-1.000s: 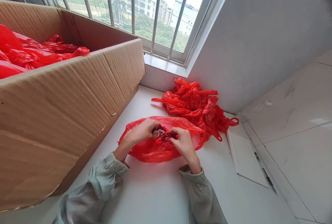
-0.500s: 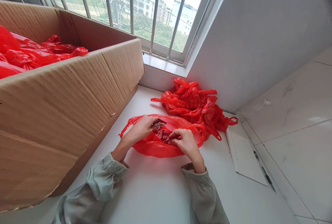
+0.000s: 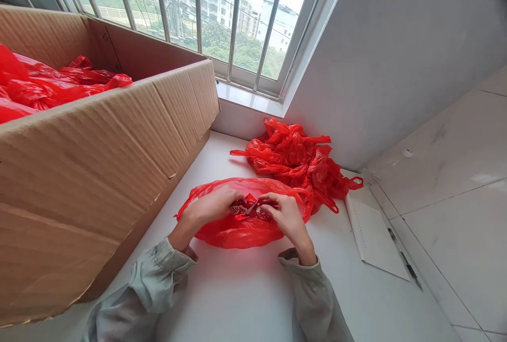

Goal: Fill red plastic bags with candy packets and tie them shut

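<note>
A red plastic bag (image 3: 241, 236) lies on the white table with its mouth spread wide. Inside that opening, my left hand (image 3: 216, 205) is closed on a small dark-red packet (image 3: 240, 209) with pale printing. My right hand (image 3: 285, 219) pinches a similar printed packet (image 3: 263, 213) close beside it, thumb and fingers together. The two packets meet or nearly meet between my hands. A brighter red piece (image 3: 250, 198) shows just behind them. My left fingertips are partly hidden, and whatever lies deeper in the bag cannot be made out.
Crumpled red plastic bags (image 3: 293, 154) are heaped behind the open bag. A large cardboard box (image 3: 119, 146) with red bags (image 3: 51, 83) in it stands at left. Along the right wall lie a white notebook (image 3: 372, 233) and a black pen (image 3: 412, 269). A barred window (image 3: 222, 30) is behind.
The packet in my left hand has come down and now sits level beside the right one. The near side of the bag bulges slightly closer to me.
</note>
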Motion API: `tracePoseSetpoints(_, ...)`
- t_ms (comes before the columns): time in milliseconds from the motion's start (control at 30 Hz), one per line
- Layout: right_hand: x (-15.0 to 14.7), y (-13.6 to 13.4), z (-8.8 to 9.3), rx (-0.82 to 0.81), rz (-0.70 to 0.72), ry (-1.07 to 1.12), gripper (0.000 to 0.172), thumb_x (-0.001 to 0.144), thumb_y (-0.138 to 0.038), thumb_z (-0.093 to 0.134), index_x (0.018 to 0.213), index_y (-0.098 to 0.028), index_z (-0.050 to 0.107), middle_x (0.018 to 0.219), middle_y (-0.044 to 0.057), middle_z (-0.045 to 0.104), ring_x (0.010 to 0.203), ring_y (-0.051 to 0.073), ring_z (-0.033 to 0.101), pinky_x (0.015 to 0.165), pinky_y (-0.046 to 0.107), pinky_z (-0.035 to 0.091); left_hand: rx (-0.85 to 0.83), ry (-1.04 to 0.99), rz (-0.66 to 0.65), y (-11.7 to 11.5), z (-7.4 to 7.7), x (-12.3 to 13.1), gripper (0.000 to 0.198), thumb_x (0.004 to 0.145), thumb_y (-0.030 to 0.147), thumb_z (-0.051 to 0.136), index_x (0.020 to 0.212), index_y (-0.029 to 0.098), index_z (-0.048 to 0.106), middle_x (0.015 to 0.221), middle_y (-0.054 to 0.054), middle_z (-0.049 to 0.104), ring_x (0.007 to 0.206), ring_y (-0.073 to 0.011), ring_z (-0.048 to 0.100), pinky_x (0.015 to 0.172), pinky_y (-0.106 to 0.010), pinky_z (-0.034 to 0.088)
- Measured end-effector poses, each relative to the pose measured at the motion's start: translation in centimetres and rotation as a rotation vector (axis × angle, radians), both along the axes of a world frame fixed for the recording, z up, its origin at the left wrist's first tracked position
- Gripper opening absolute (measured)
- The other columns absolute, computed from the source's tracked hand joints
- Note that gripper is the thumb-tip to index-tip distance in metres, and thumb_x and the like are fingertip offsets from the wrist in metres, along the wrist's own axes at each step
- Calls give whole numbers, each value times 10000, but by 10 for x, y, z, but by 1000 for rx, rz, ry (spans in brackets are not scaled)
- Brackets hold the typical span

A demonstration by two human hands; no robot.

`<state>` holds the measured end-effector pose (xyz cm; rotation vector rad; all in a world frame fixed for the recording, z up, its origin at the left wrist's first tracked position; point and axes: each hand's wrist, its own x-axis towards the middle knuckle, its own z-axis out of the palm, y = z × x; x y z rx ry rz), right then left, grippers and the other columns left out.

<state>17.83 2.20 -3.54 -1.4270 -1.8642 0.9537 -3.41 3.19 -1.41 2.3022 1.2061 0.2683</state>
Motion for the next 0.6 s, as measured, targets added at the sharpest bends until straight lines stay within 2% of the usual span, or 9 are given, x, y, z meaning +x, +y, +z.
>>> tracePoseSetpoints(67, 1, 1, 1, -11, -38, 30, 227, 770, -181, 632, 955, -212, 761, 893, 26, 778, 841, 192, 714, 775, 275, 520, -102, -9, -115, 0, 1, -3, 212, 712, 16, 473, 702, 187, 600, 693, -4, 638, 634, -167, 503, 568, -281, 307)
tracePoseSetpoints(167, 2, 1, 2, -16, -45, 7, 170, 764, -192, 640, 884, -213, 759, 859, 23, 773, 813, 192, 711, 772, 285, 519, -179, -56, -171, 2, 1, -5, 64, 739, 150, 608, 701, 201, 616, 680, 10, 623, 620, -164, 484, 546, -280, 289)
tracePoseSetpoints(267, 0, 0, 2, -8, -29, -21, 148, 788, -203, 610, 824, -217, 753, 819, 17, 766, 771, 188, 699, 743, 290, 514, -189, -144, -127, 4, 2, -2, 51, 781, 257, 638, 782, 207, 649, 732, 8, 644, 665, -171, 517, 575, -270, 315)
tracePoseSetpoints(367, -3, -2, 1, -15, 15, 22, 181, 783, -177, 590, 870, -209, 746, 842, 21, 762, 783, 184, 695, 738, 288, 520, -150, -189, -28, 4, 1, 7, 174, 813, 339, 639, 905, 191, 654, 785, -8, 659, 702, -180, 548, 594, -263, 337)
tracePoseSetpoints(467, -6, -3, -1, -33, 80, 104, 227, 757, -141, 583, 922, -193, 731, 853, 23, 753, 792, 180, 691, 727, 281, 531, -113, -194, -8, 4, -3, 15, 279, 844, 456, 613, 829, 178, 630, 714, -13, 636, 650, -176, 536, 568, -269, 327)
tracePoseSetpoints(533, -8, -4, -1, -41, 120, 139, 220, 748, -130, 578, 904, -184, 723, 844, 22, 745, 784, 178, 687, 715, 278, 533, -131, -208, -22, 4, -6, 18, 251, 870, 406, 571, 774, 177, 608, 670, -11, 632, 613, -171, 542, 561, -270, 335)
tracePoseSetpoints(600, -8, -5, -2, -61, 151, 161, 207, 740, -127, 575, 881, -181, 717, 844, 21, 741, 772, 178, 682, 693, 275, 532, -169, -234, -41, 5, -8, 18, 165, 865, 274, 524, 755, 177, 597, 655, -7, 640, 595, -166, 562, 565, -265, 355)
